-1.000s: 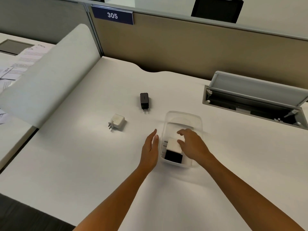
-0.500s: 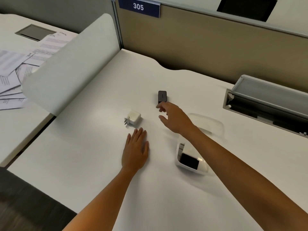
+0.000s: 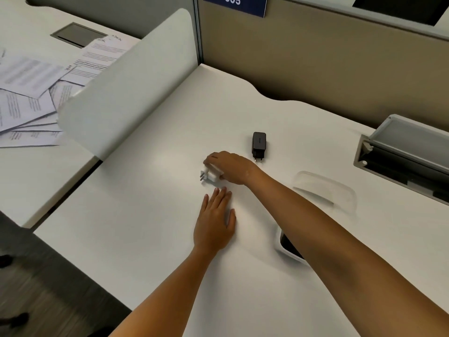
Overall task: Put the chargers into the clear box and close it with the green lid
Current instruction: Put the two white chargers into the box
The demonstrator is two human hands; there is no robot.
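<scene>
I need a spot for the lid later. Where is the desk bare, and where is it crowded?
Bare: the near desk left of the left hand, and the far stretch between the white divider and the black charger. Crowded: around the right hand on the white charger, and by the clear box.

An office cubicle: tan partition walls (image 3: pixel 328 59) are enclosing a white desk (image 3: pixel 145 215), with a number sign (image 3: pixel 234 3) and scattered papers (image 3: pixel 31 93) lying nearby.

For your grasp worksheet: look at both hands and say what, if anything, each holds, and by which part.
The right hand grips the white charger by its body, prongs left free. The left hand lies flat on the desk, holding nothing.
</scene>
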